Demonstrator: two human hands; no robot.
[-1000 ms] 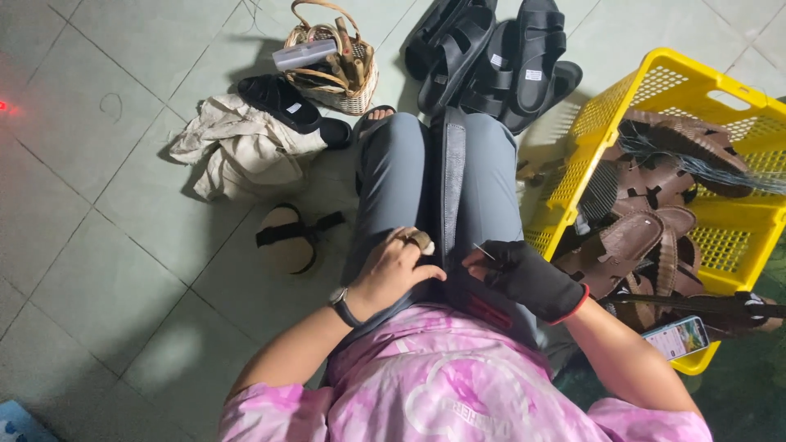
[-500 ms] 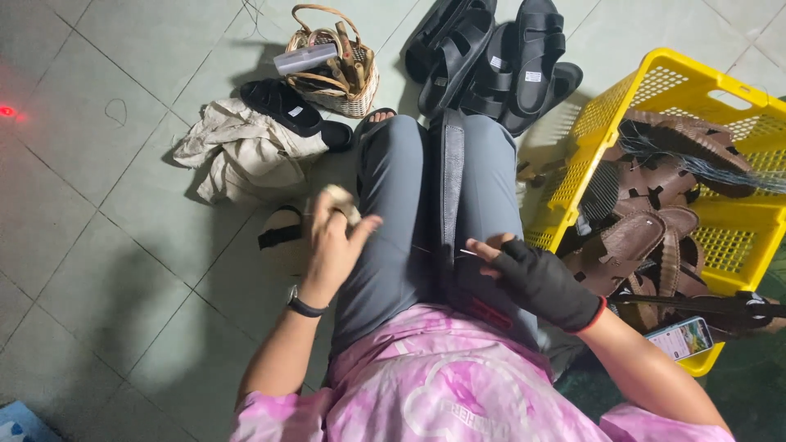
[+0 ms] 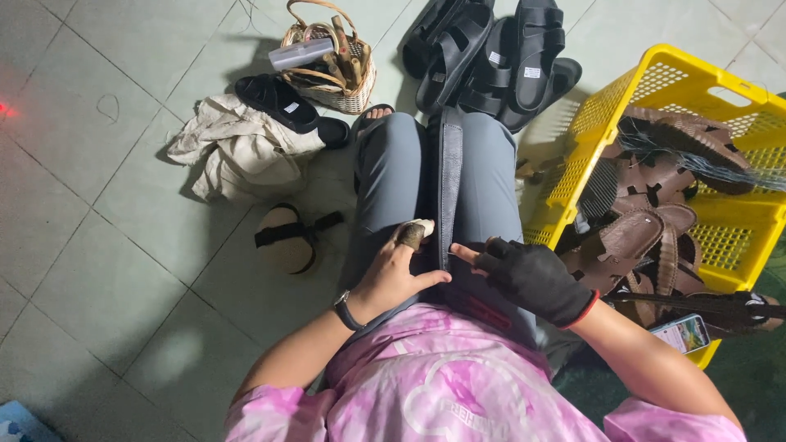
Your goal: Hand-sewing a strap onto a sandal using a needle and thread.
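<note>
A long dark strap (image 3: 449, 172) lies lengthwise along my lap, between my grey-trousered legs. My left hand (image 3: 399, 266), bare with a watch on the wrist and tape on a fingertip, rests on my left thigh with its fingers against the strap's near end. My right hand (image 3: 524, 274) wears a black fingerless glove; its bare fingertips pinch the strap from the right side. What lies under both palms is hidden.
A yellow plastic crate (image 3: 696, 106) of brown leather sandals stands at my right, a phone (image 3: 679, 333) by its near corner. Black sandals (image 3: 499, 49) lie ahead, a wicker basket (image 3: 332, 61) of tools, a cloth heap (image 3: 237, 151) and a round pale object with black strap (image 3: 286, 237) at left.
My left hand went out to the left over the floor, then came back to my lap and now sits on the strap. The gloved right hand stayed on the strap.
</note>
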